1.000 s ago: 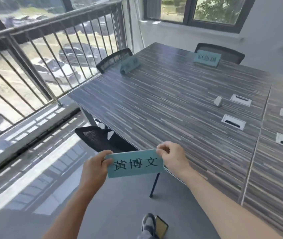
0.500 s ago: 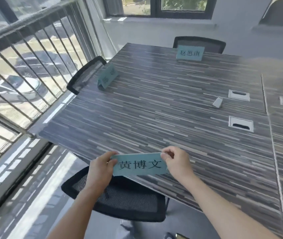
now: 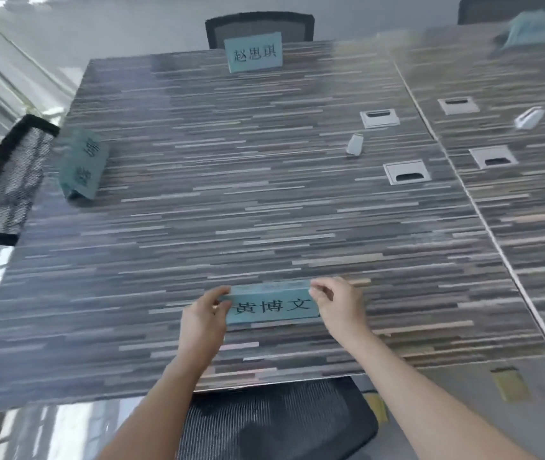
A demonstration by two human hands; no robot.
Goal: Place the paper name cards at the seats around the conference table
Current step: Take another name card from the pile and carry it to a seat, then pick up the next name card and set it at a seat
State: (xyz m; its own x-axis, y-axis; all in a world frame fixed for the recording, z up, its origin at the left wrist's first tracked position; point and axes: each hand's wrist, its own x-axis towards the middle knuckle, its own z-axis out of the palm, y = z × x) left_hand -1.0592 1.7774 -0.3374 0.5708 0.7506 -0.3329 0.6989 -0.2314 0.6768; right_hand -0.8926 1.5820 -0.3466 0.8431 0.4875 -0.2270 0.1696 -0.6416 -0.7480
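Note:
A folded teal name card (image 3: 272,305) with black characters rests low over the striped conference table (image 3: 231,200), near its front edge above a black mesh chair (image 3: 277,423). My left hand (image 3: 203,322) pinches the card's left end and my right hand (image 3: 339,305) pinches its right end. Another teal card (image 3: 254,56) stands at the far end in front of a chair (image 3: 259,28). A third card (image 3: 83,167) stands at the left edge by a mesh chair (image 3: 7,177). A blurred fourth card (image 3: 535,29) shows at the far right.
Several white cable ports (image 3: 405,172) are set into the table's right half. Two small white objects (image 3: 354,145) (image 3: 529,117) lie near them. A seam (image 3: 483,220) divides two table sections. Bright windows run along the left.
I have walked round from the table's corner to its front side. Both hands have carried the card forward, from the air beside the table down over the tabletop.

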